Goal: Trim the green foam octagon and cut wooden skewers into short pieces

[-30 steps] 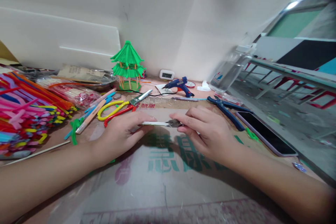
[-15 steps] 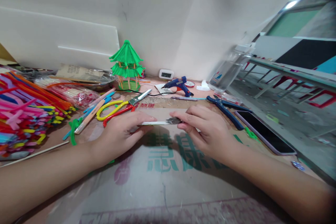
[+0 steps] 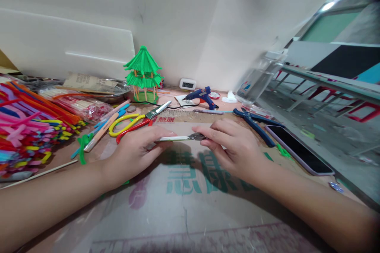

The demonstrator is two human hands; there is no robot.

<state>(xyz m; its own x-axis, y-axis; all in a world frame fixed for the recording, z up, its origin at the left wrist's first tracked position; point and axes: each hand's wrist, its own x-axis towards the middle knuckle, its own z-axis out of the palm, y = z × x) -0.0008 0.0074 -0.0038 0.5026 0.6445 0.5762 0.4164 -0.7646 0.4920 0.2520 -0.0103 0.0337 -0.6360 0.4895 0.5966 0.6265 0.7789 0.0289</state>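
My left hand pinches one end of a thin white strip between thumb and fingers, above the printed board. Against the strip's right end lies a small dark metal piece, pinched in the fingertips of my right hand. Its exact kind is too small to make out. Just beyond my left hand, scissors with one yellow and one red handle lie with blades apart. A green pagoda model with orange posts stands upright behind them.
Bundles of colourful pipe cleaners fill the left side. A blue glue gun, a small digital clock and a clear bottle stand at the back. Blue-handled pliers and a phone lie to the right.
Almost nothing differs. Both hands keep their grips on the strip and the metal piece.
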